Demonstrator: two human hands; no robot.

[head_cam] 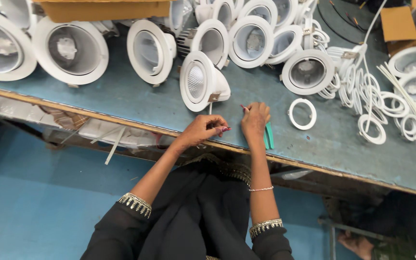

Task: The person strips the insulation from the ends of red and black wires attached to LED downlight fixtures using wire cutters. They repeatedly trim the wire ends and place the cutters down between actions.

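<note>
At bench edge, left hand [202, 129] and right hand [255, 119] pinch closed on a thin wire below the white downlight [201, 82] — light, rigid housing, likely scratch-prone; grip by rim.

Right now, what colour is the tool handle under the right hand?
Teal green handle, beneath the right hand; head view.
</note>
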